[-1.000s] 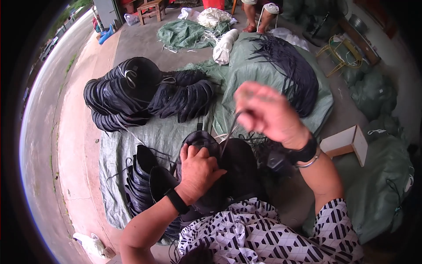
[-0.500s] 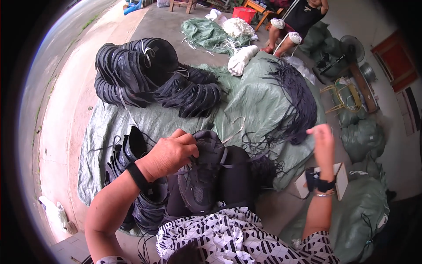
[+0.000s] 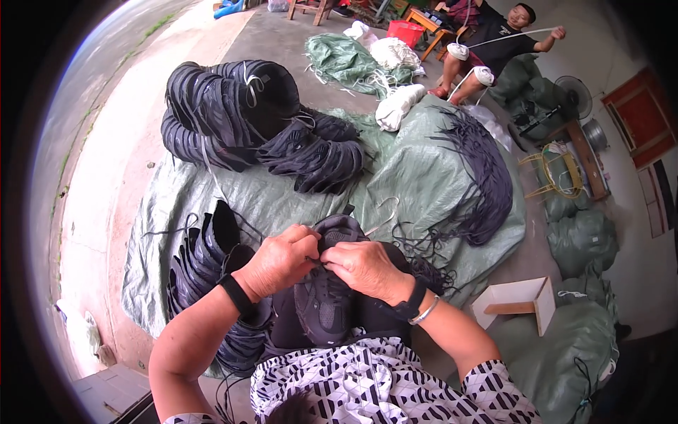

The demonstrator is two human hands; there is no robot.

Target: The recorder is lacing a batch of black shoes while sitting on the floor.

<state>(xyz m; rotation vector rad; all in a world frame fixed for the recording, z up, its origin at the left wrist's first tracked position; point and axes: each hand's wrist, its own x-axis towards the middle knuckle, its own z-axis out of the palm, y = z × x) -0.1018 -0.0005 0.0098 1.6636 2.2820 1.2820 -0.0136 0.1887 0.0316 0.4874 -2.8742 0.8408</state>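
A black shoe upper (image 3: 323, 308) lies across my lap, its toe toward me and its opening away from me. My left hand (image 3: 284, 260) pinches its left side near the lacing. From the right, my right hand (image 3: 366, 268) meets it there, fingertips pressed together over the tongue area. A thin lace between the fingers is too small to make out. Left of my legs stands a nested row of black shoe uppers (image 3: 201, 263).
Big stacks of black uppers (image 3: 212, 113) rest on a green tarp (image 3: 268, 191). Dark laces (image 3: 487, 177) lie in a heap on the right. A white box (image 3: 519, 302) stands beside a green sack (image 3: 565, 346). Farther back a seated person (image 3: 494, 39) stretches a white cord.
My right hand has come from the far right, where it was raised, down to the shoe upper beside my left hand. The seated person has stretched one arm out with the cord.
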